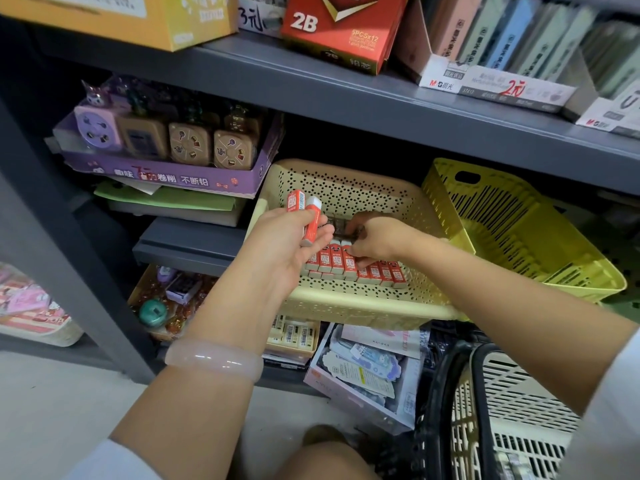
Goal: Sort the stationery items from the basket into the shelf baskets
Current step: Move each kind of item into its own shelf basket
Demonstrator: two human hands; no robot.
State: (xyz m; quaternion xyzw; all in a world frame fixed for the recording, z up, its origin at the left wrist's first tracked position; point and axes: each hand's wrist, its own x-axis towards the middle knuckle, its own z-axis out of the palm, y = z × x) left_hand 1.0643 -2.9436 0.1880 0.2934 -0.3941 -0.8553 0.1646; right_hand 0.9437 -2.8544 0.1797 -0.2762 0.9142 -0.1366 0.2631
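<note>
Left hand (284,237): wrapped around two orange-and-white erasers (306,216), their ends poking up above the knuckles, held just over the near-left part of the cream basket.
Right hand (375,239): down inside the cream basket, fingers curled onto the row of erasers; what it pinches, if anything, is hidden under the fingers, so I cannot tell.
Eraser row (356,266): orange wrappers standing side by side across the basket floor, a few darker packs behind them near the fingers.
Cream basket (346,303): perforated, tilted forward off the middle shelf.
Yellow-green basket (512,230): just beside it on the right, slotted walls.
Left wrist: pale pink bangle (214,358).
Carry basket (502,403): cream lattice with black handles, low right, near the floor.
Purple tray (166,168): up left, holding sharpeners.
</note>
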